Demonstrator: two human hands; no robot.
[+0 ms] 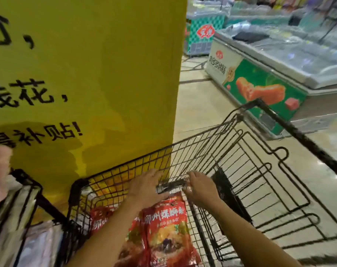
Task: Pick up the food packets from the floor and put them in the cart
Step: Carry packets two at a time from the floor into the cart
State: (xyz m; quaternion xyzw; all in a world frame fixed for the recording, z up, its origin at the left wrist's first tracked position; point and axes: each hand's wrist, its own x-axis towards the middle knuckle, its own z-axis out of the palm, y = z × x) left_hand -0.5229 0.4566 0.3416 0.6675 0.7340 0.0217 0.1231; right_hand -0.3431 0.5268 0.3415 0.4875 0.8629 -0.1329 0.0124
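Both my hands reach into a black wire cart (198, 151). My left hand (146, 186) and my right hand (200, 186) together grip the silvery top edge of a red food packet (165, 224), holding it upright inside the basket. A second red food packet (100, 218) lies lower left in the cart, partly hidden by my left forearm. The floor beside the cart shows no packets.
A big yellow sign pillar (86, 83) stands right against the cart's far left side. A green chest freezer (270, 79) lines the aisle on the right. Another wire cart (27, 209) with pale packages sits at lower left. Tiled floor (198, 105) runs between pillar and freezer.
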